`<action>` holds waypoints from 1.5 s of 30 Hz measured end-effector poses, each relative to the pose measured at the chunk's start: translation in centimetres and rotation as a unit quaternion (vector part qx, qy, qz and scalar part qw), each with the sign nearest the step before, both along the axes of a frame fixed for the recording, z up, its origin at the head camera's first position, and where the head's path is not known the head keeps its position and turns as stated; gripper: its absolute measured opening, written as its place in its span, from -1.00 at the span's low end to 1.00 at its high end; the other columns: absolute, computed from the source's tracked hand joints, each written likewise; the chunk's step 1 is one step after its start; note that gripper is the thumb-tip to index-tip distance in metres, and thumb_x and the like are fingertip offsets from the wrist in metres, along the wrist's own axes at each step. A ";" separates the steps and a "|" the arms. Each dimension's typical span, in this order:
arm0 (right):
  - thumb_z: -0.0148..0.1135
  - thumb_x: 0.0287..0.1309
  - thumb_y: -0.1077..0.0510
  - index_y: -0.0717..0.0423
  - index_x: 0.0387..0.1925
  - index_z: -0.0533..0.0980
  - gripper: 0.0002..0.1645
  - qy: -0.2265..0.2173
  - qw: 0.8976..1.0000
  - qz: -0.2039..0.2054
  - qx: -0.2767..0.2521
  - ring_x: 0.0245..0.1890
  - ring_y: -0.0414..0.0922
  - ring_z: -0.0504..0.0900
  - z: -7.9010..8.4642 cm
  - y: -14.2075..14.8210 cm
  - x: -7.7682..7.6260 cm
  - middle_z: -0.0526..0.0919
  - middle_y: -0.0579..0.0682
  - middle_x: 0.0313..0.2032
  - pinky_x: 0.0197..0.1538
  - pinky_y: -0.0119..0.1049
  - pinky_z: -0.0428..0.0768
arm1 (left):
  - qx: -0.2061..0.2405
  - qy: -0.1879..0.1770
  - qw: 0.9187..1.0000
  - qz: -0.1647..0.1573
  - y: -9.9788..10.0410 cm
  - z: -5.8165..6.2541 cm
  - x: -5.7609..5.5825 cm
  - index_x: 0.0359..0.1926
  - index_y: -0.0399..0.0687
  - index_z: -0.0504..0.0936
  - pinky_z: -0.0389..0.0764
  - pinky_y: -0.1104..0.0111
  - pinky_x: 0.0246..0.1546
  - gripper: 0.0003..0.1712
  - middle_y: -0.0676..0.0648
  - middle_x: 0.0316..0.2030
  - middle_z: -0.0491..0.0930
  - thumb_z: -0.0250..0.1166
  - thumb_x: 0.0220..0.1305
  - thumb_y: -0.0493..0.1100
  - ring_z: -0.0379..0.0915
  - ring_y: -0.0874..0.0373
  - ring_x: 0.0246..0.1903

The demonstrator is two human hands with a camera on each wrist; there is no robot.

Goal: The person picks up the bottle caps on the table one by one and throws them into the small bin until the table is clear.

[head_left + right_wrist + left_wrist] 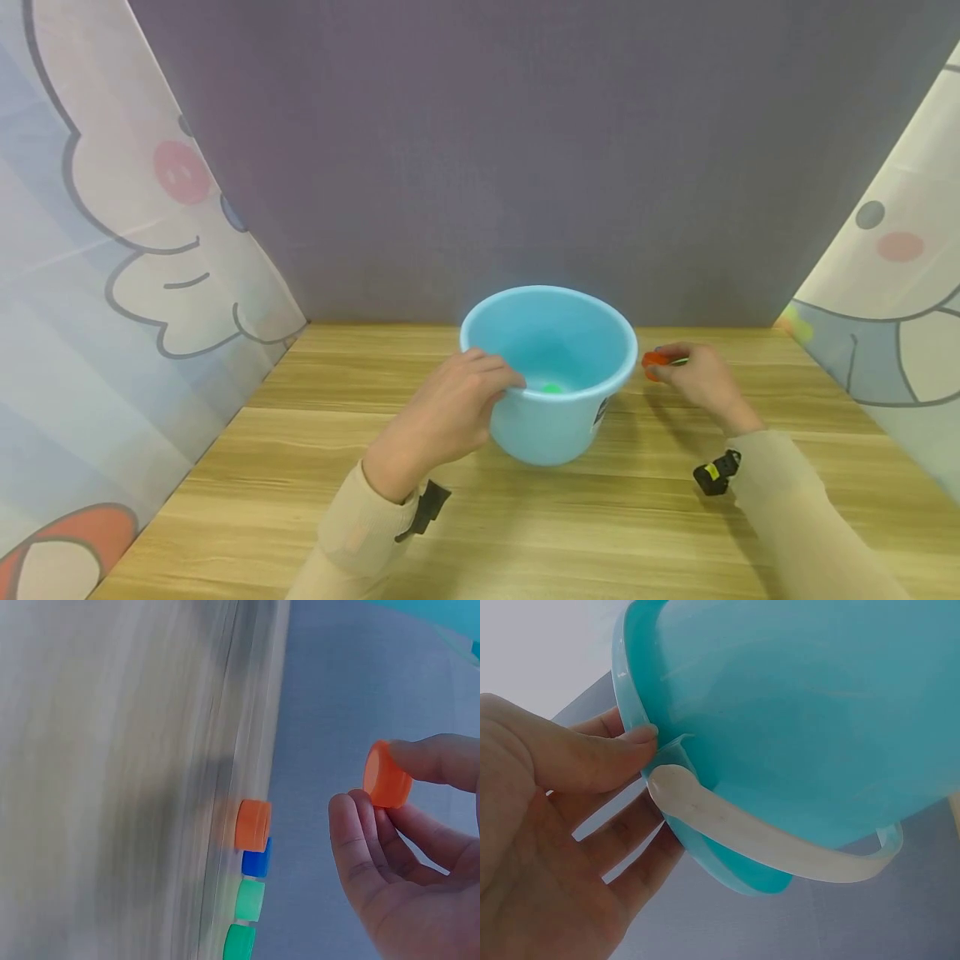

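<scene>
Got light-blue bucket by the rim with left hand. Pressing with thumb on the outer wall, right beside the pivot of the white handle; hooking other fingers behind the rim. Showing back of that hand to the head view.

Pinching orange cap between thumb and fingertips of right hand: narrow grip, just cap-wide. Holding it clear of the counter, outside the bucket, so bucket sits between the two hands.

Angled both forearms forward and inward, converging on the bucket. Wearing pale sleeves, plus a black wrist unit on the inner side of each wrist.

Can also see near right hand, lower down on the counter: second orange cap, blue cap, pale green cap, darker green cap, in a close row. Spotted a green piece inside the bucket, just right of left fingertips; too small to identify.
</scene>
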State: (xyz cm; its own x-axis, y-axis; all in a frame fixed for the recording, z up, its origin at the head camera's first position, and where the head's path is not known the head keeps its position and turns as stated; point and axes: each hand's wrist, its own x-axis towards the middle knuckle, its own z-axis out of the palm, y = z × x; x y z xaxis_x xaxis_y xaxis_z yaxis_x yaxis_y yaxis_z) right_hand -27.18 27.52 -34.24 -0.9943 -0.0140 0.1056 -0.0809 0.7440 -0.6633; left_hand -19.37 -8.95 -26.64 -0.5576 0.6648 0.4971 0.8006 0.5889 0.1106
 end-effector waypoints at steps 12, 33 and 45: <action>0.28 0.33 -0.08 0.34 0.28 0.46 -0.31 0.001 0.999 -0.006 -0.033 0.02 0.20 0.58 0.2 -1.0 0.5 0.59 0.36 0.11 -0.10 -0.12 0.56 | 0.001 -0.005 1.000 0.001 0.0 0.0 0.0 -0.13 -0.10 0.74 0.61 0.22 -0.01 -0.61 0.02 -0.20 0.72 0.43 0.02 -0.52 0.55 0.06 -0.15; 0.28 0.31 -0.20 0.27 0.34 0.43 -0.21 0.016 0.992 -0.021 -0.123 0.15 0.17 0.53 1.2 -2.9 0.8 0.55 0.29 0.19 0.12 -0.04 0.50 | 0.004 0.004 1.000 -0.004 0.1 -0.1 -0.1 -0.14 -0.11 0.74 0.61 0.23 -0.02 -0.62 0.01 -0.20 0.72 0.48 -0.02 -0.49 0.56 0.05 -0.15; 0.30 0.33 0.03 0.32 0.30 0.46 -0.36 0.048 0.981 -0.033 -0.186 -0.02 -0.09 0.53 0.8 -4.2 1.1 0.57 0.27 0.10 -0.12 -0.46 0.54 | 0.003 0.008 1.000 -0.002 0.0 -0.1 -0.1 -0.14 -0.10 0.74 0.60 0.22 -0.01 -0.61 0.02 -0.21 0.72 0.44 0.00 -0.52 0.56 0.05 -0.14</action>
